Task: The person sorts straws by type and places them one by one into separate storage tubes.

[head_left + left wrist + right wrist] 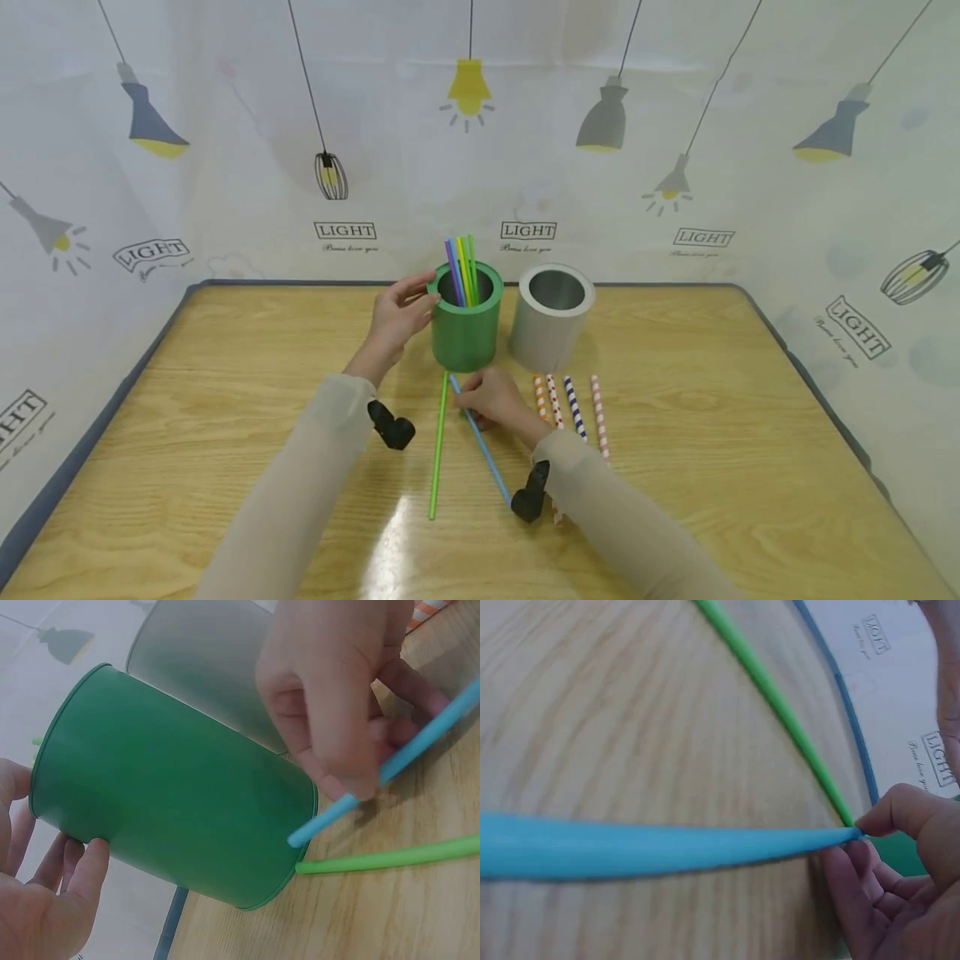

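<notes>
A green cylindrical container (465, 337) stands upright with several coloured straws (462, 271) in it. My left hand (401, 317) holds its left side near the rim; in the left wrist view the thumb touches the wall. Just in front of the container, my right hand (491, 396) pinches a blue straw (487, 454) near its far end, between thumb and fingers (847, 881). The straw slants toward me, low over the table; whether it touches the wood I cannot tell. Left of it lies a green straw (438, 450), its far end close to the container's base.
A light grey container (551, 329) stands right of the green one. Several patterned straws, among them a pink-striped one (598, 412) and a blue-striped one (573, 404), lie right of my right hand, partly under the forearm. A printed white curtain (405, 100) surrounds the wooden table (720, 433).
</notes>
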The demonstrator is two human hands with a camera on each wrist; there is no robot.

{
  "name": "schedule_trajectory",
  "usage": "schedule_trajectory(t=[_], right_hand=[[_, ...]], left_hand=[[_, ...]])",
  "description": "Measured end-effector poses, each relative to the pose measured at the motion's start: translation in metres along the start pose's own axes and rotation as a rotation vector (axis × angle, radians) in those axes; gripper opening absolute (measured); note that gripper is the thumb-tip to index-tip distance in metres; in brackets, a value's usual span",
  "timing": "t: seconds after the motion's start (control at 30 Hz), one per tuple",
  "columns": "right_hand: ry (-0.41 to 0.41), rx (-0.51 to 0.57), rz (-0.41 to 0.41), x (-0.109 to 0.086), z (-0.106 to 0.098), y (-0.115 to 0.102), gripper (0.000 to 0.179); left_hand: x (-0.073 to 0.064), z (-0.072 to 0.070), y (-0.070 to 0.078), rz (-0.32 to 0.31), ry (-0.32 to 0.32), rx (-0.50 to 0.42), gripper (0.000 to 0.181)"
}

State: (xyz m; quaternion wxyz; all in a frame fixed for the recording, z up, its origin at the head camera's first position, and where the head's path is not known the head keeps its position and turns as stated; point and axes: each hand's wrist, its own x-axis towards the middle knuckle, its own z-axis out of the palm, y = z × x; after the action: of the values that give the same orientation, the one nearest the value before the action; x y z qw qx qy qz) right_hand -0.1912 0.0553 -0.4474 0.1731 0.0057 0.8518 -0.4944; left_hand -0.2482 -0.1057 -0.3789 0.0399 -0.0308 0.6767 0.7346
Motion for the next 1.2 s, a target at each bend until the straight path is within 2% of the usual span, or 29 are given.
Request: schedule_trajectory(t=[0.07, 0.17, 0.53, 0.73, 0.87, 0.97, 1.2], right_hand=[[-0.014, 0.035, 0.019, 0.000, -0.003, -0.001, 0.012], [-0.032, 0.065, 0.002, -0.001, -0.010, -0.004, 0.014], [-0.101, 0.268, -0.182, -0.015, -0.047, -0.031, 0.017], [-0.054, 0.325, -0.331, -0.018, -0.066, -0.046, 0.011], [0.030, 0.288, -0.418, -0.017, -0.081, -0.061, 0.011], [0.069, 0.269, -0.444, -0.013, -0.094, -0.074, 0.013], [0.076, 0.295, -0.486, 0.002, -0.120, -0.107, 0.013]], left_hand=[[0.000, 0.000, -0.001, 0.002, 0.000, -0.003, 0.039], [0.000, 0.001, -0.001, 0.004, -0.003, -0.012, 0.039], [0.000, 0.000, -0.001, 0.007, 0.001, -0.008, 0.039], [0.000, -0.002, -0.001, 0.002, -0.002, -0.008, 0.040], [0.000, -0.003, 0.000, 0.002, -0.005, -0.011, 0.040], [0.000, -0.003, 0.000, 0.007, -0.003, -0.007, 0.040], [0.000, -0.003, -0.001, -0.002, -0.006, -0.016, 0.040]])
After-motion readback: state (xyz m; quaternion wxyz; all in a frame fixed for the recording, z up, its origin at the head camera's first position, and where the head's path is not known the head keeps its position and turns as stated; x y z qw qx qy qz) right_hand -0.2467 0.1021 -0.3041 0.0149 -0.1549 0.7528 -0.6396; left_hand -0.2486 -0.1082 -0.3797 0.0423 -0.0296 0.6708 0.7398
